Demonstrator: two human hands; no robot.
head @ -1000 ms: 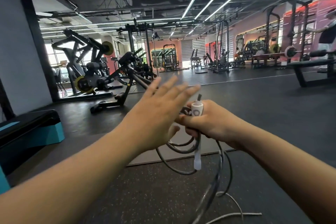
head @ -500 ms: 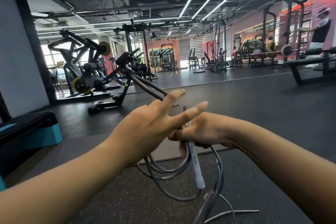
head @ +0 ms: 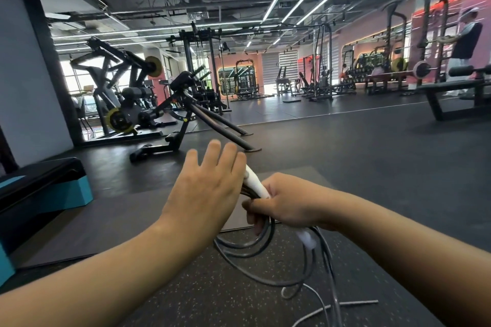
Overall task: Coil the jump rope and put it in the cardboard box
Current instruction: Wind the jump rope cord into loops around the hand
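Observation:
The jump rope [head: 255,249] is a dark grey cord with white handles. My right hand [head: 287,203] is shut around one white handle [head: 256,184] together with several gathered loops that hang below it. A second white handle [head: 307,239] dangles under my right wrist. My left hand [head: 207,188] is flat and open, fingers straight, its fingertips against the upper end of the held handle and the cord bundle. The loose tail of the rope [head: 329,305] trails on the floor. No cardboard box is in view.
I am over speckled black rubber flooring with a grey mat [head: 164,210] ahead. A black and teal step platform [head: 39,188] stands at left. A slanted bench machine [head: 186,119] is in front, a flat bench [head: 457,95] at right, and a person [head: 465,42] far right.
My left hand has flattened and its fingers now point upward beside the handle. The held handle has swung from hanging down to pointing up-left, and the view has tilted slightly.

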